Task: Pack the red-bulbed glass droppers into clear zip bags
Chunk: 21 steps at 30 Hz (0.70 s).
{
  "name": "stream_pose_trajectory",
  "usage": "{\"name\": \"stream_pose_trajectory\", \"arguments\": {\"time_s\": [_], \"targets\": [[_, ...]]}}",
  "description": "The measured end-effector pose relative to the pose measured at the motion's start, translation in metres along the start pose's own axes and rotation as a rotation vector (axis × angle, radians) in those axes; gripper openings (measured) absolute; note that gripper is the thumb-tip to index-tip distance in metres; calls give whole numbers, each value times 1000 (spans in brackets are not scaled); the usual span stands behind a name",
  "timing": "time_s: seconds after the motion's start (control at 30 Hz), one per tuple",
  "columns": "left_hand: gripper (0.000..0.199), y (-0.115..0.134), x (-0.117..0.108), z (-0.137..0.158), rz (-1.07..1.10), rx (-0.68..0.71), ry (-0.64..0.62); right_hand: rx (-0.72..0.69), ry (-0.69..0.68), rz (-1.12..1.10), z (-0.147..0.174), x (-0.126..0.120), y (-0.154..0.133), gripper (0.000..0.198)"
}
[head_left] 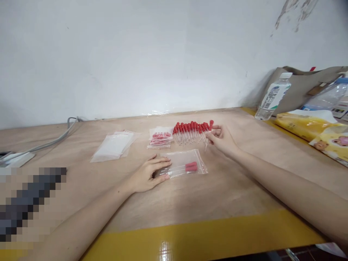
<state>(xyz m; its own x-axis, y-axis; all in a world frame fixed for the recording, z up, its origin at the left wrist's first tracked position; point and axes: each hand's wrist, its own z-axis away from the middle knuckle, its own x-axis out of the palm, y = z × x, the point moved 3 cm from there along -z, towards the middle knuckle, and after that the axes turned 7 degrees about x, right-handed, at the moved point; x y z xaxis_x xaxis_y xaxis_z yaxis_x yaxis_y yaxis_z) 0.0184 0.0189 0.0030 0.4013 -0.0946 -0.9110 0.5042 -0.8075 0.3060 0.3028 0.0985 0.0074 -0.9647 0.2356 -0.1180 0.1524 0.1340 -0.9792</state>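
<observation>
A clear zip bag [178,157] lies flat in front of me, its zip end to the right. Two droppers with red bulbs [191,166] are inside it. My left hand [146,174] rests on the bag's left end, fingers spread and thumb out. Between thumb and fingertips, my right hand [224,140] pinches a red-bulbed dropper [211,124], bulb up and thin tip down. It is at the right end of a row of loose droppers [190,127], whose clear stems point toward me. Left of that row sits a stack of filled zip bags [160,139] with red bulbs showing through.
Flat clear bags [111,145] overlap at the left. A grey cable [58,136] runs along the left side. At the right stand a water bottle [273,96], a grey bag [301,85] and a yellow tissue pack [304,125]. Yellow tape [190,235] edges the table.
</observation>
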Motion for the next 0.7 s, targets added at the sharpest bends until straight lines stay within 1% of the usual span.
{"name": "stream_pose_trajectory", "arguments": {"time_s": [0.1, 0.13, 0.2, 0.23, 0.3, 0.43, 0.53, 0.6, 0.63, 0.7], "targets": [[42, 3, 0, 0, 8, 20, -12, 77, -33, -100, 27, -6, 6, 68], [42, 4, -1, -1, 10, 26, -18, 113, -35, -110, 34, -7, 7, 73], [40, 6, -1, -1, 11, 29, -32, 178, -41, -134, 44, -5, 9, 76], [38, 6, -1, -1, 11, 27, -41, 209, -50, -155, 48, -2, 10, 74], [35, 6, -1, -1, 10, 15, -60, 264, -84, -214, 53, 3, 9, 63], [35, 6, 0, -1, 9, 14, -73, 384, -174, -345, 60, 12, 8, 31], [39, 6, 0, -2, 14, 22, -47, 445, -226, -374, 63, 9, 8, 13], [39, 6, 0, -2, 17, 24, -35, 437, -280, -336, 63, 4, 7, 9], [39, 6, 0, -2, 18, 25, -31, 428, -328, -290, 62, 2, 7, 10], [39, 5, 0, -2, 20, 24, -28, 399, -440, -141, 60, -4, 5, 14]]}}
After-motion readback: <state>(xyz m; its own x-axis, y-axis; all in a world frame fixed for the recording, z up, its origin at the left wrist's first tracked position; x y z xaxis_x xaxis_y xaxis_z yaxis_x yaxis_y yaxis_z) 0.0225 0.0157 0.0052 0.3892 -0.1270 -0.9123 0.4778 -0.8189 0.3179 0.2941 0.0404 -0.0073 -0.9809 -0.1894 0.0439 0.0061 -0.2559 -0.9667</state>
